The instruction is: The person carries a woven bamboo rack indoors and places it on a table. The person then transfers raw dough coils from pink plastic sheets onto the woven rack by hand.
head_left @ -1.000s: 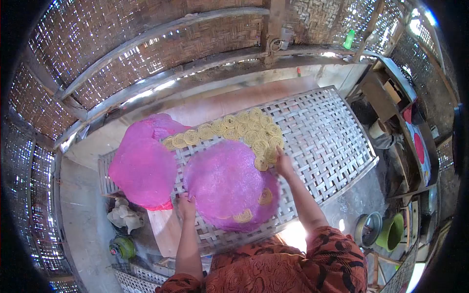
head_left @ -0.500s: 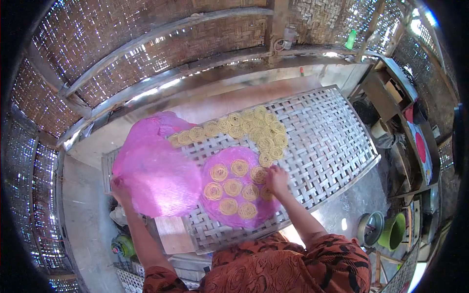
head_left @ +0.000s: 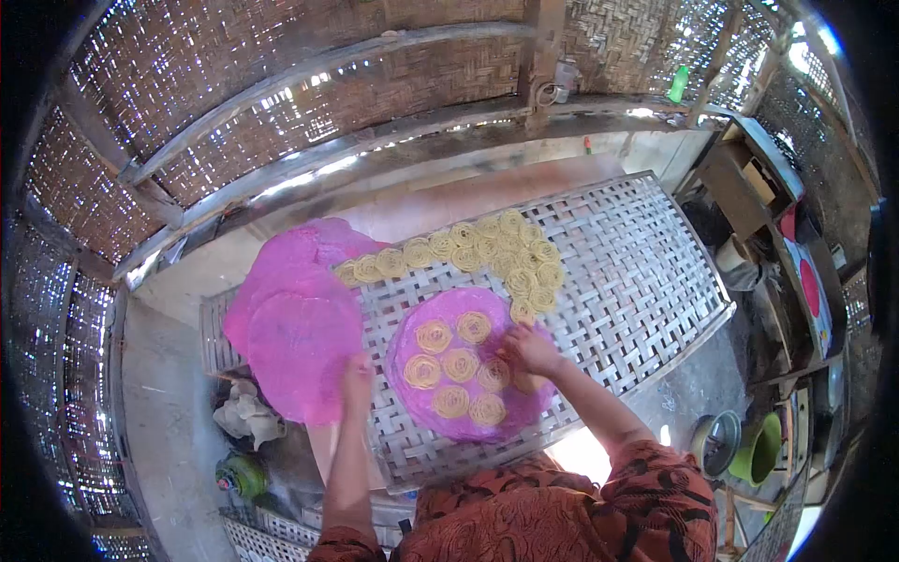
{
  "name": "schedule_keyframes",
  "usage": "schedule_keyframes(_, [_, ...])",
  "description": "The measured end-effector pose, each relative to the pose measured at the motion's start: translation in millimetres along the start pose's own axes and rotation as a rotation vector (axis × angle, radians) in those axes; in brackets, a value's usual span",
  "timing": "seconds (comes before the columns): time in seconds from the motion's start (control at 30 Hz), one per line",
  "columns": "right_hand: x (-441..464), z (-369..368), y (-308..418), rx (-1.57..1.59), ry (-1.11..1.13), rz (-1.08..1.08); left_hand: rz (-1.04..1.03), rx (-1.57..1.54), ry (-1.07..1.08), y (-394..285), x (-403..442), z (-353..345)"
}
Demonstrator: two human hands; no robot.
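On the woven rack [head_left: 637,272] lies a round pink sheet [head_left: 412,403] bearing several yellow noodle-like coils [head_left: 459,365]. My right hand [head_left: 526,350] is over the sheet's upper right part, fingers bent down at a coil; whether it grips one is hidden. More coils [head_left: 487,245] run along the rack's far edge and down toward that hand. At the left, a heap of pink sheets [head_left: 295,347] overlaps the rack's left end. My left hand [head_left: 358,377] is blurred at the heap's right edge, and its fingers cannot be made out.
Below the rack's left end are a crumpled whitish bag [head_left: 248,414] and a green gas cylinder [head_left: 242,475]. A metal pot [head_left: 716,442] and a green basket [head_left: 757,450] stand at lower right. Wooden shelving [head_left: 744,192] is at the right, with a woven wall [head_left: 421,70] behind.
A pink sheet was lifted off the coils and now lies on the left heap. My left hand went left with it, then came back right. My right hand moved down and left onto the coils.
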State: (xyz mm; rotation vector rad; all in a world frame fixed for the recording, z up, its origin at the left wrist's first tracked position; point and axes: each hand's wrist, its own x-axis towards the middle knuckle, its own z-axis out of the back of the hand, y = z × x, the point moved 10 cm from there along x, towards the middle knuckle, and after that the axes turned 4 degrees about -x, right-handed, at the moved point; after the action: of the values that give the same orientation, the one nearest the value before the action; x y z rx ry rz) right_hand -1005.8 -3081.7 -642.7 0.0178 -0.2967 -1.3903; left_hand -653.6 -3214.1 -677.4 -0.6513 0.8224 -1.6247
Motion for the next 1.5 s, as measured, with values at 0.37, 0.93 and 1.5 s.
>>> schedule_keyframes(0.37, [-97, 7, -153, 0.929, -0.346, -0.831, 0.151, 0.265, 0.088, 24, -19, -70])
schedule_keyframes(0.93, [-35, 4, -87, 0.002, -0.007, -0.565, 0.071, 0.492, 0.004, 52, -55, -11])
schedule_keyframes(1.5, [55, -28, 71, 0.477, 0.001, 0.063, -0.075, 0.482, 0.137, -54, 8, -76])
